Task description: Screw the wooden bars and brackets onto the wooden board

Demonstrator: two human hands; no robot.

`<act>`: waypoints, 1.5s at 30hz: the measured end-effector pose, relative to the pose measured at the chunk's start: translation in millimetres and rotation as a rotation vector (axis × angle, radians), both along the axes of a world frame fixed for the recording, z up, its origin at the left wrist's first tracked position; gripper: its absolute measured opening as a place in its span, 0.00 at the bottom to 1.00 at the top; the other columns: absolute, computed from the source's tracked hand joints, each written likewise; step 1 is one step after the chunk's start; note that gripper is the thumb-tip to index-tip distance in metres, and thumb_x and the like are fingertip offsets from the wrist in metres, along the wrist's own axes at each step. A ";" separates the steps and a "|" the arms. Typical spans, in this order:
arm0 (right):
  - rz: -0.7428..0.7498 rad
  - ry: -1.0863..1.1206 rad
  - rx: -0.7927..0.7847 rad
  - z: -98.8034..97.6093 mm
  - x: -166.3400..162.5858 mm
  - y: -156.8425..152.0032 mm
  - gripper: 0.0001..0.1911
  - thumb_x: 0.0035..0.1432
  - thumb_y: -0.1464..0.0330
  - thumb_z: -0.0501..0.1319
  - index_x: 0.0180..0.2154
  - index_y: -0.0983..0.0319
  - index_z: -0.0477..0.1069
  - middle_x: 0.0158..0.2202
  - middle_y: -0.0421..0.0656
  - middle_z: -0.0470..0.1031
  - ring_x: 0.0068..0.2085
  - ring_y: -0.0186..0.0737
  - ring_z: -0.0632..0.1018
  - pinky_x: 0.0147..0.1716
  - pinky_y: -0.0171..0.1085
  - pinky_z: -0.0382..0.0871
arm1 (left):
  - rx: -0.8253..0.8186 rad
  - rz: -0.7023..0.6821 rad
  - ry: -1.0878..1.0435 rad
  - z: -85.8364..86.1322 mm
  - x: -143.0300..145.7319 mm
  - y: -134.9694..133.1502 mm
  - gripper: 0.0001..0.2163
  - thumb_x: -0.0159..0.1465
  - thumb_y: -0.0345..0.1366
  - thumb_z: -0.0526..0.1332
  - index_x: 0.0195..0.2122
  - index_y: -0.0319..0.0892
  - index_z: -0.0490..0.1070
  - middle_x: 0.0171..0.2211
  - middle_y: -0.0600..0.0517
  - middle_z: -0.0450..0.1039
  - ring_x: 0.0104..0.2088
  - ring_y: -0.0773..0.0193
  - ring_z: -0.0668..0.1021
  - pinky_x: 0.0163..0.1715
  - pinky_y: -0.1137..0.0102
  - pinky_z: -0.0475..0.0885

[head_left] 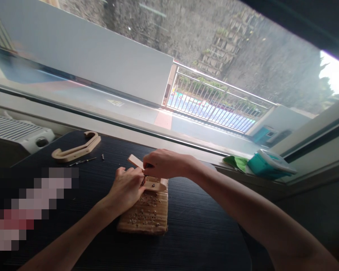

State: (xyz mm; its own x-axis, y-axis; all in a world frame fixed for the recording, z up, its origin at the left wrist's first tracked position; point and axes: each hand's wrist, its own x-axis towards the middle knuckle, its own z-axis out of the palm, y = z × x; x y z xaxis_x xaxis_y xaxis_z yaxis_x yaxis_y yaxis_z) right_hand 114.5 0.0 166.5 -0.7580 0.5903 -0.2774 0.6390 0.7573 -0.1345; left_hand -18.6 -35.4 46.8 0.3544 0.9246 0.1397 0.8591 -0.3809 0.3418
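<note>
My right hand (165, 163) is closed around a dark-handled tool (149, 165), held upright, its kind mostly hidden by my fingers. Close beside it, my left hand (127, 185) has its fingers curled at a pale wooden piece (155, 186) and the foot of the tool. That piece has a dark screw or hole in its face, and a pale wooden end (135, 161) sticks out past my hands. Beneath lies a thick ridged board (148, 212), strewn with small bits and pitted with holes.
On the dark table (197, 226), a wooden bracket with hooked ends (78, 150) lies at the back left, near thin metal rods (83, 161) and a small screw (103, 156). A teal box (268, 164) and green cloth (236, 162) rest by the window. A radiator (19, 131) stands left.
</note>
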 end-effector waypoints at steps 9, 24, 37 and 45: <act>0.017 -0.148 0.105 11.7 -6.1 -8.9 0.17 0.54 0.70 0.58 0.47 0.60 0.70 0.36 0.44 0.77 0.35 0.39 0.75 0.24 0.33 0.54 | 0.010 -0.006 0.016 2.7 0.2 -0.4 0.07 0.58 0.30 0.56 0.35 0.43 0.72 0.35 0.48 0.75 0.41 0.54 0.75 0.43 0.57 0.59; -0.003 -0.186 0.143 9.0 -13.9 -14.5 0.12 0.58 0.68 0.54 0.41 0.64 0.72 0.34 0.48 0.77 0.35 0.42 0.76 0.26 0.34 0.60 | -0.011 -0.022 0.009 3.3 0.2 -0.5 0.07 0.58 0.31 0.57 0.35 0.44 0.72 0.37 0.49 0.76 0.42 0.54 0.74 0.43 0.58 0.57; -0.015 -0.161 0.109 3.9 -13.6 -9.7 0.12 0.61 0.68 0.52 0.35 0.65 0.73 0.34 0.48 0.77 0.34 0.39 0.76 0.24 0.34 0.56 | -0.007 -0.005 0.035 0.9 -0.5 0.6 0.04 0.57 0.32 0.58 0.31 0.41 0.72 0.35 0.47 0.75 0.41 0.53 0.75 0.42 0.58 0.58; 0.022 -0.164 0.132 17.2 -6.2 -13.5 0.12 0.55 0.72 0.57 0.42 0.59 0.72 0.36 0.44 0.78 0.36 0.39 0.76 0.26 0.33 0.57 | 0.001 0.011 0.060 3.4 1.6 -1.2 0.05 0.58 0.32 0.57 0.34 0.42 0.72 0.35 0.47 0.75 0.40 0.55 0.75 0.43 0.59 0.58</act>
State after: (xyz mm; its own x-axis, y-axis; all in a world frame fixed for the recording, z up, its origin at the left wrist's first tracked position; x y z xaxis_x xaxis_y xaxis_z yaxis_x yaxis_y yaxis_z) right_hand 108.4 -13.6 183.7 -0.7220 0.6138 -0.3193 0.6276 0.7753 0.0712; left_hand -17.0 -36.6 50.2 0.3520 0.9284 0.1193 0.8820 -0.3716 0.2897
